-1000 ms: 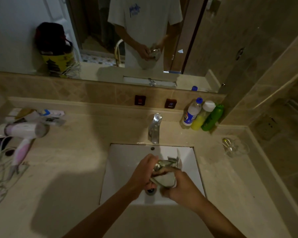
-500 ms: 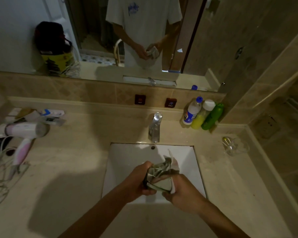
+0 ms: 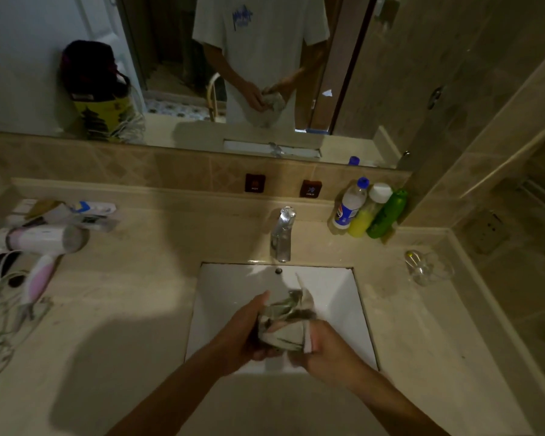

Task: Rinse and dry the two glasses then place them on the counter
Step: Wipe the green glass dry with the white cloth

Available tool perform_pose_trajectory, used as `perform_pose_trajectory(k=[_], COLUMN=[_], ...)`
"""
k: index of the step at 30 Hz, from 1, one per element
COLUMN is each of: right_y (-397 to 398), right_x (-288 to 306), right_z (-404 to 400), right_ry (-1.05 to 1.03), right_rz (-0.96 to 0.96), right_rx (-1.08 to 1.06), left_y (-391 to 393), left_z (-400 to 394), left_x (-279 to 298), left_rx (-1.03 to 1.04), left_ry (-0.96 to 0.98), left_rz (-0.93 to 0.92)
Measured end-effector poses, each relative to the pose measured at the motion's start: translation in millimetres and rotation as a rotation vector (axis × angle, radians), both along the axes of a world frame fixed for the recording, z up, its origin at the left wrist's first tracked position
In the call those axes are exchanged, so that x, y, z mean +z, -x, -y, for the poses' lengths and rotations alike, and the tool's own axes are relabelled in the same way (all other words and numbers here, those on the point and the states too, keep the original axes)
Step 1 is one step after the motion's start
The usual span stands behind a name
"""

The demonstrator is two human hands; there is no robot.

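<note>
Over the white sink [image 3: 233, 297], we held a glass [image 3: 280, 336] wrapped in a crumpled cloth [image 3: 291, 309], our left hand [image 3: 246, 335] gripping it from one side and our right hand [image 3: 324, 350] clasping cloth and glass from the other. A second glass [image 3: 428, 268] stood on the counter [image 3: 422, 325] right of the basin, near the bottles [image 3: 368, 212].

Both hands [image 3: 249, 335] have seemingly turned the cloth-wrapped glass [image 3: 283, 325] slightly.
</note>
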State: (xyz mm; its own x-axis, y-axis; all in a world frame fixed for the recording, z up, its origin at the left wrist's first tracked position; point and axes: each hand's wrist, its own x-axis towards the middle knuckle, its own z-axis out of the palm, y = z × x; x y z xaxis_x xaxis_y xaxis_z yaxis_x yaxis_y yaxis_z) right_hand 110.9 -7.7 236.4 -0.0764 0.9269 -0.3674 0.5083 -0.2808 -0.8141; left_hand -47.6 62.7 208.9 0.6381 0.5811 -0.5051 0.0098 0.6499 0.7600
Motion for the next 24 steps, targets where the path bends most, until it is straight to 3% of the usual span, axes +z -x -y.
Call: perform_pose_trajectory(k=[2, 4, 7, 10, 12, 15, 19, 22, 24], right_y=[-3, -5, 2, 5, 6, 11, 14, 12, 9], right_x=[-7, -7, -6, 0, 5, 9, 5, 10, 14], right_z=[-2, -5, -3, 4, 5, 1, 8, 6, 2], right_ry=[-0.201, -0.277, -0.233, -0.002, 0.085, 0.098, -0.108, -0.096, -0.027], right_rz=[0.266, 0.366, 0.190, -0.184, -0.346, -0.300, 0.027, 0.030, -0.029], right_rx=[0.186, 0.315, 0.230, -0.091, -0.190, -0.294, -0.119, -0.084, -0.088], left_y=[5, 5, -5, -13, -14, -13, -11, -9, -11], left_z=[-5, -8, -4, 6, 9, 6, 4, 4, 4], left_x=[10, 13, 13, 1, -8, -11, -12, -13, -16], left_rx=[-0.032, -0.045, 0.006, 0.136, 0.206, 0.225, 0.220, 0.199, 0.193], left_ry=[0.186, 0.214, 0.020, -0.390, -0.630, -0.664, -0.567, -0.586, -0.706], left_rz=[0.045, 0.021, -0.158, -0.340, -0.337, -0.288, -0.245, -0.248, -0.285])
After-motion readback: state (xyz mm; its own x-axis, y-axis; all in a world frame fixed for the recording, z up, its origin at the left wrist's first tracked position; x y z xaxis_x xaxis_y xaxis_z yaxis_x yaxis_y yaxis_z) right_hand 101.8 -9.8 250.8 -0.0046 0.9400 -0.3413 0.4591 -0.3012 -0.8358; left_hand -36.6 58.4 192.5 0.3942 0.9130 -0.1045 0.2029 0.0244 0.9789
